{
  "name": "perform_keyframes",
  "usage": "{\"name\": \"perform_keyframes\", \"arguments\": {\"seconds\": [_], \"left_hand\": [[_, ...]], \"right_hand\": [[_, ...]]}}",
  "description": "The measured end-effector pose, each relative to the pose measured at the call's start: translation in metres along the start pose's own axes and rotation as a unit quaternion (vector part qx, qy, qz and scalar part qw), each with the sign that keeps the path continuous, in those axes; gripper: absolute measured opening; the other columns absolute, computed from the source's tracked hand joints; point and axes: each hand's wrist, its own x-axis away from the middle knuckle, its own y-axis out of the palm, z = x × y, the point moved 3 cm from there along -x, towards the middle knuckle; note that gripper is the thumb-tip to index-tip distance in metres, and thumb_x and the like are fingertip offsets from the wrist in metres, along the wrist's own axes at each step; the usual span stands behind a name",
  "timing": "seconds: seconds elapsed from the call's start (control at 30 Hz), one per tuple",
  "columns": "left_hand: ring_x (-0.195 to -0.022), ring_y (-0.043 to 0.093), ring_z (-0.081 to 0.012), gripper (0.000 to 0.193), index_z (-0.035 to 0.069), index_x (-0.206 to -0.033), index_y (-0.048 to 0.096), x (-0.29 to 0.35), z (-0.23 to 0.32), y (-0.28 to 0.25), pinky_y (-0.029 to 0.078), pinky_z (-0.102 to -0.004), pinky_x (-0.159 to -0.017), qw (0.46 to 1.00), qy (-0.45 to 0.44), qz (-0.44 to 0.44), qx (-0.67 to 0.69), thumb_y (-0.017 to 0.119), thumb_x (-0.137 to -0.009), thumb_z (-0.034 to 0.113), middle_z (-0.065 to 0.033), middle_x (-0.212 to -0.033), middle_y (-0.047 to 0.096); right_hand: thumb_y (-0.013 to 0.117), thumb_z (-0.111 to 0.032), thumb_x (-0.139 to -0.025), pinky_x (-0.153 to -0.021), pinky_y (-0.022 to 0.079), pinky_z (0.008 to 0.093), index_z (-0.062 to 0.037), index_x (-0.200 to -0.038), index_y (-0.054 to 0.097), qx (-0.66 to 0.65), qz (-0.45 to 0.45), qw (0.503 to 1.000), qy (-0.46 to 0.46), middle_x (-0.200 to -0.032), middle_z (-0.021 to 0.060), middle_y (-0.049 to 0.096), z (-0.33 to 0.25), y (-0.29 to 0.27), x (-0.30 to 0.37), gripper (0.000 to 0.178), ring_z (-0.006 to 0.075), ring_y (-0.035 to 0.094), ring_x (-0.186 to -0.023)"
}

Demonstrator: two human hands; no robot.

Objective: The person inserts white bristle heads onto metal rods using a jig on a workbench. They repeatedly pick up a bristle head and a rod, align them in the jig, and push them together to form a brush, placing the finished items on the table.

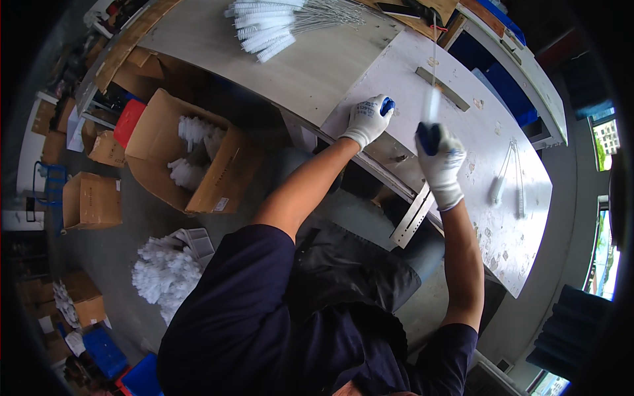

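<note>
Both of my hands wear white gloves with blue palms. My right hand (441, 157) is closed around the bristle end of a long white tube brush (432, 104), whose thin wire stem runs away from me over the worktable (409, 72); the brush is blurred by motion. Near the table's front edge, my left hand (371, 120) is curled closed, and whatever its fingers may hold is hidden. To the right, two wire brushes with white bristles (520, 201) lie on the tabletop. A fanned pile of white brushes (267, 26) with wire stems lies at the far left.
A flat metal bar (442, 89) lies across the table beyond my right hand. A perforated metal strip (413, 216) juts from the front edge. On the floor at left are an open carton (221, 171) with white brushes inside and a heap of white brushes (165, 270).
</note>
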Motion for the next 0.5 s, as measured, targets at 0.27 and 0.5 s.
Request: {"name": "perform_keyframes", "arguments": {"seconds": [0.27, 0.5], "left_hand": [[-0.091, 0.070, -0.0385, 0.031, 0.008, -0.109, 0.070, -0.003, -0.003, 0.006, 0.054, -0.0471, -0.079, 0.999, 0.015, -0.002, 0.042, 0.062, -0.095, 0.035, -0.0184, -0.100, 0.073], [-0.092, 0.071, -0.0332, 0.028, 0.011, -0.111, 0.069, -0.004, 0.008, 0.015, 0.055, -0.0432, -0.082, 0.999, 0.025, 0.001, -0.039, 0.065, -0.093, 0.031, -0.0133, -0.103, 0.074]], "right_hand": [[0.073, -0.033, -0.085, -0.067, 0.052, 0.0470, -0.0104, -0.082, 0.062, 0.157, -0.027, 0.978, 0.131, -0.077, 0.0130, 0.069, 0.126, -0.030, 0.063, 0.025, 0.0351, 0.068, -0.076], [0.062, -0.048, -0.093, -0.072, 0.055, 0.0480, -0.0083, -0.093, 0.067, 0.292, -0.115, 0.907, 0.281, -0.083, 0.0163, 0.073, 0.235, -0.079, 0.128, 0.040, 0.0363, 0.071, -0.078]]}}
